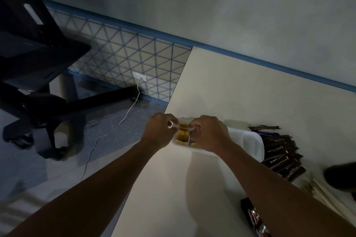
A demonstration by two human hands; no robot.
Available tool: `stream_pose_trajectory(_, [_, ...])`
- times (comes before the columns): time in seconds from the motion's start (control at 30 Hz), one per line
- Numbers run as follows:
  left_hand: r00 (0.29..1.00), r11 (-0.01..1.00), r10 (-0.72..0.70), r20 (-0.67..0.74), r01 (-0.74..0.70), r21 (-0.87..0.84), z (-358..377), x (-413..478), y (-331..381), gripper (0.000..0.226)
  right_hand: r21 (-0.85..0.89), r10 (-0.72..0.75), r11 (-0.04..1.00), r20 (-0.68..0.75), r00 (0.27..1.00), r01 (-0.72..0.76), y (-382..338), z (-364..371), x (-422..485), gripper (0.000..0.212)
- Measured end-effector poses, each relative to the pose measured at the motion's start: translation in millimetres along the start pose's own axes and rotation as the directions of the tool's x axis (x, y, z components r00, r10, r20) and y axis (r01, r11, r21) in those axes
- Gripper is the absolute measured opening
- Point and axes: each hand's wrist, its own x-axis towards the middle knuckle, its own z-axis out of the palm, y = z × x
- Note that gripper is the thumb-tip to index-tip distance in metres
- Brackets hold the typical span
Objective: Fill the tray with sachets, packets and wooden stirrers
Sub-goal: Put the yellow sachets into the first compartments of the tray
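A white compartment tray lies on the cream table near its left edge. Its left compartment holds several yellow-brown sachets. My left hand and my right hand hover over that end, each pinching one end of a small pale packet stretched between them above the sachets. A row of dark brown stick packets lies just right of the tray. Pale wooden stirrers lie at the right edge, blurred. The tray's right compartment looks bare.
The cream table meets the wall at the back. More dark packets lie near the front. A black object sits at far right. Left of the table stand a black office chair, dark floor and a white cable.
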Motion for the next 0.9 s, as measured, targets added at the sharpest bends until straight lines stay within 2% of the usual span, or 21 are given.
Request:
stream_pose_trajectory(0.13, [0.999, 1.0, 0.028, -0.035, -0.028, 0.005, 0.0, 0.0, 1.4, 0.017, 0.099, 0.068, 0.993, -0.028, 0.997, -0.065, 14.9, -11.4, -4.6, 0.02])
stream_pose_trajectory(0.33, [0.99, 0.994, 0.104, -0.092, -0.106, -0.02, 0.3, 0.5, 11.7, 0.01, 0.135, 0.144, 0.982, -0.117, 0.983, -0.128, 41.4, -25.0, -15.6, 0.012])
stream_pose_trajectory(0.53, [0.986, 0.984, 0.167, -0.016, -0.168, -0.057, 10.1, -4.3, 31.8, 0.008, 0.166, 0.211, 0.969, -0.18, 0.961, -0.182, 62.4, -29.4, -43.4, 0.01])
stream_pose_trajectory(0.6, [0.98, 0.982, 0.188, 0.057, -0.189, 0.005, 17.0, -4.6, 33.8, 0.011, 0.17, 0.239, 0.963, -0.177, 0.955, -0.21, 67.5, -27.5, -51.9, 0.009])
stream_pose_trajectory(0.73, [0.947, 0.924, 0.226, 0.229, -0.283, 0.258, 25.4, -5.2, 37.5, 0.023, 0.177, 0.256, 0.958, -0.186, 0.949, -0.223, 67.6, -20.3, -62.3, 0.011])
stream_pose_trajectory(0.9, [0.932, 0.867, 0.227, 0.283, -0.326, 0.376, 41.1, 1.1, 36.6, 0.029, 0.202, 0.283, 0.948, -0.186, 0.941, -0.245, 52.8, -9.8, -60.1, 0.016])
